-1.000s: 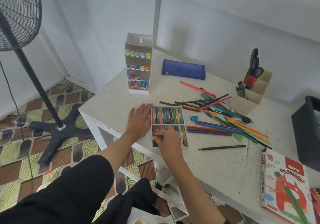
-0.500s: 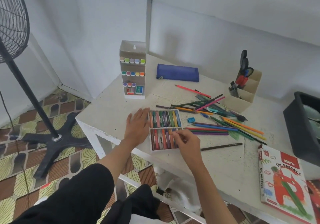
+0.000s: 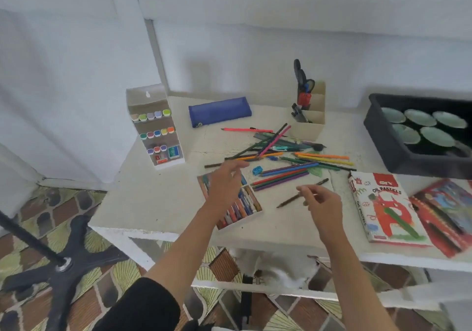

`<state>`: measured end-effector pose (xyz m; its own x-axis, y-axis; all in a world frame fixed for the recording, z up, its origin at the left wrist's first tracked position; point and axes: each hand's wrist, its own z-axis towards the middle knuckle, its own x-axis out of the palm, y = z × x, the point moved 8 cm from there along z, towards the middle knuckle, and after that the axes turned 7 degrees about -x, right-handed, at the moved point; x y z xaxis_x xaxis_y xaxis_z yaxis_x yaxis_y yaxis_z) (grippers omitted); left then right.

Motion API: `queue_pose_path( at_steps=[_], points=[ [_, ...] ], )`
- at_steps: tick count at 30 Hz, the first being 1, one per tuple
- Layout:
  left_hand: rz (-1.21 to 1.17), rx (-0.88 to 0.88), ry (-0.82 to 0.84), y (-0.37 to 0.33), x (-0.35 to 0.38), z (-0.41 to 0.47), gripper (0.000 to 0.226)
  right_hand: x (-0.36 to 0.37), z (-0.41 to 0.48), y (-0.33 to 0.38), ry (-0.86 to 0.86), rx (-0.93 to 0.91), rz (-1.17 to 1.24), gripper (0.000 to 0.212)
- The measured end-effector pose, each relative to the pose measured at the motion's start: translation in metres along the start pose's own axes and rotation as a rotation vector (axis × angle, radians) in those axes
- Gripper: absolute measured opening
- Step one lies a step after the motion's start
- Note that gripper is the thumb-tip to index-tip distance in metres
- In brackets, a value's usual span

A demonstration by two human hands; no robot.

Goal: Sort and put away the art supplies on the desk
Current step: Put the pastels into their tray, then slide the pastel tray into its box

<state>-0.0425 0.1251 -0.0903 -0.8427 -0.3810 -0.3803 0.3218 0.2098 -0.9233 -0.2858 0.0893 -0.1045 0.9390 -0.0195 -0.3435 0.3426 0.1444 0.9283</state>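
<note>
An open tray of oil pastels [image 3: 246, 204] lies near the front edge of the white desk [image 3: 153, 203]. My left hand [image 3: 226, 181] hovers over the tray's far half with relaxed fingers and holds nothing. My right hand [image 3: 320, 201] is raised to the right of the tray, fingers loosely spread and empty, above a brown pencil [image 3: 287, 201]. Behind both hands several coloured pencils [image 3: 283, 174] lie scattered beside a blue sharpener [image 3: 256, 170]. The oil pastels box [image 3: 383, 210] lies flat to the right of my right hand.
At the back stand a marker rack [image 3: 155, 128], a blue pencil case [image 3: 219, 111] and a beige organiser [image 3: 310, 123] with scissors. A black bin [image 3: 383, 141] of green discs and a red box [image 3: 444, 213] sit far right. A fan base [image 3: 63, 261] stands on the floor at left.
Both hands have lifted off the pastel tray. My right hand moved right, away from the tray, to above the brown pencil. The view shifted right and down.
</note>
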Motion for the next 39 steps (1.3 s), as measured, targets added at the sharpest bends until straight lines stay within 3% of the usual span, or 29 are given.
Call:
queue_pose_path(
  at_steps=[4, 10, 14, 20, 23, 25, 28, 32, 39],
  points=[
    [0.020, 0.061, 0.271, -0.031, 0.058, -0.007, 0.032, -0.046, -0.020, -0.009, -0.142, 0.053, -0.037, 0.013],
    [0.106, -0.059, 0.614, -0.049, 0.143, -0.037, 0.031, -0.125, -0.037, -0.029, -0.318, 0.151, -0.159, 0.015],
    [0.146, -0.226, 0.729, -0.049, 0.191, -0.049, 0.035, -0.165, -0.019, -0.049, -0.235, 0.254, -0.334, 0.021],
    [-0.015, -0.470, 0.661, -0.067, 0.255, -0.053, 0.043, -0.198, 0.016, -0.085, -0.016, 0.367, -0.630, 0.038],
    [-0.121, -0.569, 0.585, -0.072, 0.285, -0.048, 0.028, -0.197, 0.031, -0.086, 0.154, 0.312, -0.680, 0.042],
    [-0.186, -0.618, 0.500, -0.069, 0.299, -0.037, 0.033, -0.196, 0.039, -0.087, 0.227, 0.278, -0.698, 0.043],
    [-0.162, -0.590, 0.389, -0.040, 0.319, -0.002, 0.055, -0.198, 0.047, -0.096, 0.252, 0.269, -0.605, 0.044],
    [-0.267, -0.553, 0.310, -0.091, 0.297, -0.015, 0.022, -0.205, 0.058, -0.091, 0.291, 0.266, -0.315, 0.044],
    [-0.294, -0.301, 0.359, -0.155, 0.251, -0.010, 0.026, -0.222, 0.123, -0.030, 0.217, 0.072, -0.174, 0.067]
  ],
)
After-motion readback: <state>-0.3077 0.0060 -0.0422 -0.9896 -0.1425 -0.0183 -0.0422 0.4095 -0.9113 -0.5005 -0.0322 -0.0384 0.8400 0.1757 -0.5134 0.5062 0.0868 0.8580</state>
